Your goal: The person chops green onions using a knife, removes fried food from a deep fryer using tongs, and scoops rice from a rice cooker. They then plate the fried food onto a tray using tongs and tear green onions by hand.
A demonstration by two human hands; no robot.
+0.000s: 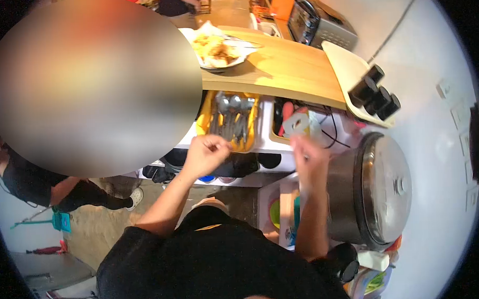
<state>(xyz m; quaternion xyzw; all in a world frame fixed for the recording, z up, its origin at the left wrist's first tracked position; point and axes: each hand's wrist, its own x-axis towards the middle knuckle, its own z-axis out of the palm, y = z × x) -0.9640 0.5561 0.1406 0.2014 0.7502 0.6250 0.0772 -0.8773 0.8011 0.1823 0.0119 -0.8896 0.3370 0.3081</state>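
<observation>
My left hand (208,155) is closed, its fingers curled at the front edge of a yellow basket (201,124) on the shelf below the counter. Spoons and other cutlery (233,118) lie in that basket. Whatever the fingers pinch, if anything, is hidden. My right hand (311,156) is raised over the shelf's front edge, smeared by motion, so its grip is unclear. Just beyond it is a pale, crumpled packet or bag (297,123) in a bin, beside a red-handled item (286,112). I cannot tell whether the right hand touches the packet.
On the wooden counter (284,63) stands a plate of fried food (215,50). A cream tray (342,67) with black cups (377,94) sits at its right end. A large lidded metal pot (383,189) is at my right. Another person (35,180) is at the left.
</observation>
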